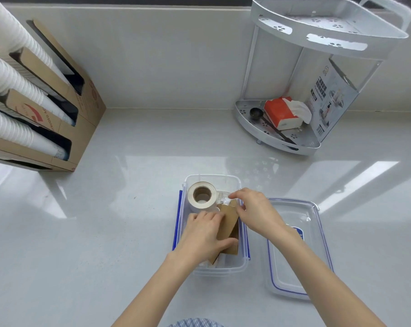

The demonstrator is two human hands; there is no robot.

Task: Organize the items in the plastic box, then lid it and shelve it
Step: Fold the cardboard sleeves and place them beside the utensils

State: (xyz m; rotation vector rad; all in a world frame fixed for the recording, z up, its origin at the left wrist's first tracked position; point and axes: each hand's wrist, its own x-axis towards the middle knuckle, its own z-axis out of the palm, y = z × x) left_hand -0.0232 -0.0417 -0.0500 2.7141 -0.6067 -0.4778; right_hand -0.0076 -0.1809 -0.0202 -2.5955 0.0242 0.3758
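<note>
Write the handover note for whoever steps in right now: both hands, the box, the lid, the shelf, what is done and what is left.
Left hand: inside the plastic box, gripping the brown card sleeves.
Right hand: over the box's right rim, fingertips pinching a clear wrapped item at the sleeves' top.
Tape roll: standing at the far end of the box.
Lid: off, flat on the counter to the right of the box.
Corner shelf: far right; lower tier holds a tissue pack and scoop.
Done: lid off, sorting begun.
Left: finish arranging, lid it, shelve it.
</note>
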